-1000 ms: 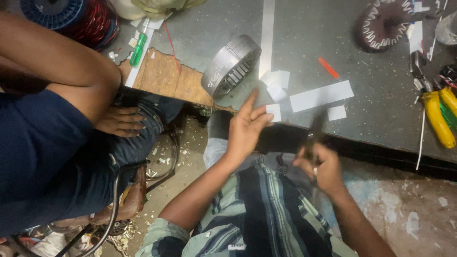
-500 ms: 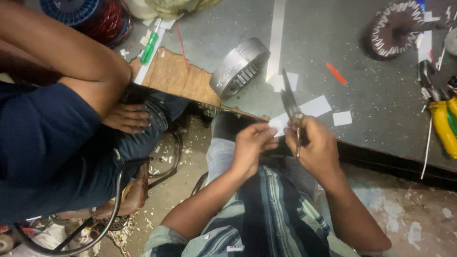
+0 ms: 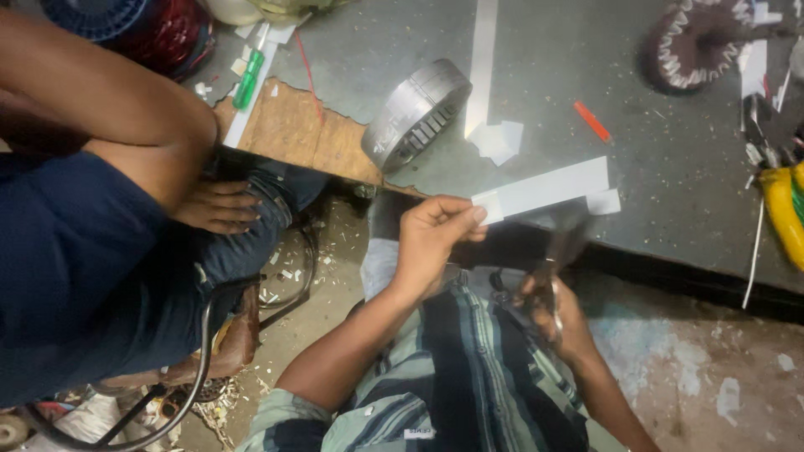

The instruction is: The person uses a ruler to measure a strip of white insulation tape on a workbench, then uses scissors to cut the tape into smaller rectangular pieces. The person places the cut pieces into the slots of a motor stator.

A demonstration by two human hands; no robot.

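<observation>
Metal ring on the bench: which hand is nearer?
Left. The left hand holds a paper strip just below the metal ring; the right hand, gripping scissors, sits lower and further right.

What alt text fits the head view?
Seen from above, a person's left hand pinches a white paper strip at a grey workbench edge while the right hand holds scissors. A ring-shaped metal stator core lies on the bench.

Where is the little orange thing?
In the head view, the orange piece lies on the grey table, upper right, above the white strip and right of the metal ring.
</observation>
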